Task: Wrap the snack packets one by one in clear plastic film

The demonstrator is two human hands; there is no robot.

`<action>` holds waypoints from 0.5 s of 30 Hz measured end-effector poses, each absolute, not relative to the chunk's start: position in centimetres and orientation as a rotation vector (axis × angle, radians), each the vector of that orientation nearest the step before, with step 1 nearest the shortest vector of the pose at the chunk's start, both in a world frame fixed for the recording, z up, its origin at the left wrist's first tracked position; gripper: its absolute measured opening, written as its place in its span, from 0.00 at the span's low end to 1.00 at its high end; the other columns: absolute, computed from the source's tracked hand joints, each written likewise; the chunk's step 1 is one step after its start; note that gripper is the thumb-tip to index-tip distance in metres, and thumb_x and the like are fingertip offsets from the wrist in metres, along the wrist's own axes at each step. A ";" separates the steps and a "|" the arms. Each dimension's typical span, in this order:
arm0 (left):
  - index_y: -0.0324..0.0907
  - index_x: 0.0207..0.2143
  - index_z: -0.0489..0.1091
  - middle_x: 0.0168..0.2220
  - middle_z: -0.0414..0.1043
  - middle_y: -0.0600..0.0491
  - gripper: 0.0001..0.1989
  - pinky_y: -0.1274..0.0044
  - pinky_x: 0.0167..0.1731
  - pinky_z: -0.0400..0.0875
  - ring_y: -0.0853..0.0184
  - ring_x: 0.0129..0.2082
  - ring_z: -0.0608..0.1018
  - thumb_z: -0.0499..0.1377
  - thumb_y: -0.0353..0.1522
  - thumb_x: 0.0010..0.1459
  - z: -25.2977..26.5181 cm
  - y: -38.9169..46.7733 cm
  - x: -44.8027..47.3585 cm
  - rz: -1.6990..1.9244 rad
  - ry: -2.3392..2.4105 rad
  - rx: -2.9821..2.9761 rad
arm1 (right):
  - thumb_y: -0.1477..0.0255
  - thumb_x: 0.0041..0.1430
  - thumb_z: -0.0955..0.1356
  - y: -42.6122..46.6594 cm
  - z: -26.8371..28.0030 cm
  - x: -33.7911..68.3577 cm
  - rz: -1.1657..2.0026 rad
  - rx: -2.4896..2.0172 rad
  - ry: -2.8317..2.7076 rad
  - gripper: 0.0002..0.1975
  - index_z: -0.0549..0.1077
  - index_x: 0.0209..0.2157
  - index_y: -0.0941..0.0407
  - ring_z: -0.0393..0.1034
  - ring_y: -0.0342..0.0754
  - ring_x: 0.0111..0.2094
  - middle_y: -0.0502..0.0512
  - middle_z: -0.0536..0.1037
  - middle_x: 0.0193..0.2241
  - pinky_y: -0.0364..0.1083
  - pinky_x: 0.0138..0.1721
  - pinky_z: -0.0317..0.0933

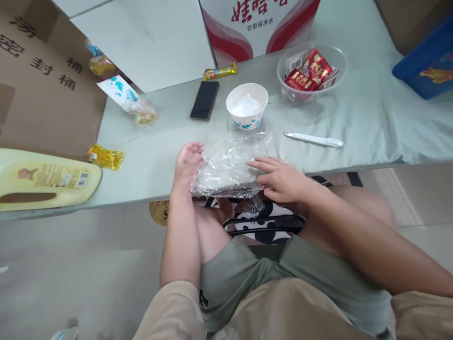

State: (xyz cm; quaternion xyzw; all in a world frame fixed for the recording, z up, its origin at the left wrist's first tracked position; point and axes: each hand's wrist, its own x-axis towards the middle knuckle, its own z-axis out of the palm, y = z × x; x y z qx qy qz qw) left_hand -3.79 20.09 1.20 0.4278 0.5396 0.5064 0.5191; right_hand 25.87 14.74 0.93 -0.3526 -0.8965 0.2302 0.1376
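A sheet of clear crinkled plastic film point(230, 163) lies spread at the table's front edge, and part of it hangs over that edge. At its left side rests my left hand point(187, 163), fingers loosely curved and apart, slightly blurred, with the film against it. My right hand point(278, 177) lies over the film's right side, its fingers stretched out and spread. Just behind the film stands a white paper bowl point(247, 120) with a blue leaf pattern and some clear plastic inside. To the right lies a white slim-handled peeler or cutter point(314, 139).
A black phone point(205, 100) and a yellow snack packet point(220, 71) lie behind. A clear bowl point(283, 85) holds red packets. At left are a cardboard box point(46, 108), a yellow wrapper point(106, 157), a paper cup point(118, 94) and a pale yellow jug point(53, 177); a blue box point(424, 66) stands right.
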 end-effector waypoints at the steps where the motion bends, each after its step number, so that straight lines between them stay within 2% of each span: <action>1: 0.47 0.44 0.71 0.53 0.74 0.48 0.28 0.73 0.46 0.73 0.58 0.53 0.76 0.74 0.40 0.38 1.1 19.9 -3.4 1.123 1.302 1.150 | 0.77 0.52 0.67 14.7 0.9 25.7 0.703 -1.040 -2.628 0.07 0.78 0.29 0.55 0.55 0.64 0.69 0.56 0.65 0.67 0.66 0.67 0.52; 3: 0.46 0.44 0.73 0.51 0.75 0.48 0.30 0.73 0.44 0.73 0.60 0.49 0.77 0.75 0.36 0.36 0.8 19.8 -2.6 0.992 1.325 1.336 | 0.77 0.52 0.67 14.6 0.8 25.3 0.739 -1.086 -2.663 0.07 0.79 0.29 0.55 0.54 0.64 0.70 0.55 0.64 0.68 0.66 0.68 0.50; 6: 0.43 0.36 0.74 0.38 0.78 0.50 0.13 0.76 0.31 0.71 0.65 0.35 0.78 0.69 0.37 0.47 0.7 19.9 -2.3 0.989 1.465 1.369 | 0.77 0.52 0.67 14.5 0.7 25.3 0.741 -1.105 -2.691 0.06 0.78 0.28 0.55 0.53 0.64 0.71 0.56 0.64 0.68 0.67 0.68 0.50; 9: 0.44 0.33 0.73 0.31 0.78 0.52 0.09 0.78 0.23 0.65 0.67 0.28 0.77 0.66 0.36 0.50 1.1 20.5 -2.8 1.031 1.566 1.213 | 0.76 0.52 0.66 14.6 0.8 26.0 0.734 -1.088 -2.714 0.06 0.75 0.26 0.56 0.55 0.64 0.70 0.58 0.67 0.66 0.66 0.67 0.52; 12: 0.43 0.31 0.74 0.29 0.78 0.52 0.10 0.77 0.27 0.68 0.65 0.30 0.78 0.69 0.36 0.47 1.6 20.7 -3.6 0.882 1.495 1.154 | 0.75 0.52 0.65 14.6 1.1 26.8 0.730 -1.076 -2.713 0.06 0.74 0.25 0.55 0.59 0.63 0.67 0.61 0.76 0.57 0.64 0.64 0.54; 15: 0.41 0.25 0.75 0.29 0.79 0.49 0.13 0.76 0.32 0.71 0.65 0.33 0.79 0.72 0.38 0.43 2.1 20.4 -4.1 0.744 1.365 1.220 | 0.74 0.54 0.63 14.5 1.6 27.6 0.716 -1.142 -2.719 0.07 0.73 0.25 0.55 0.65 0.63 0.63 0.61 0.79 0.52 0.62 0.57 0.59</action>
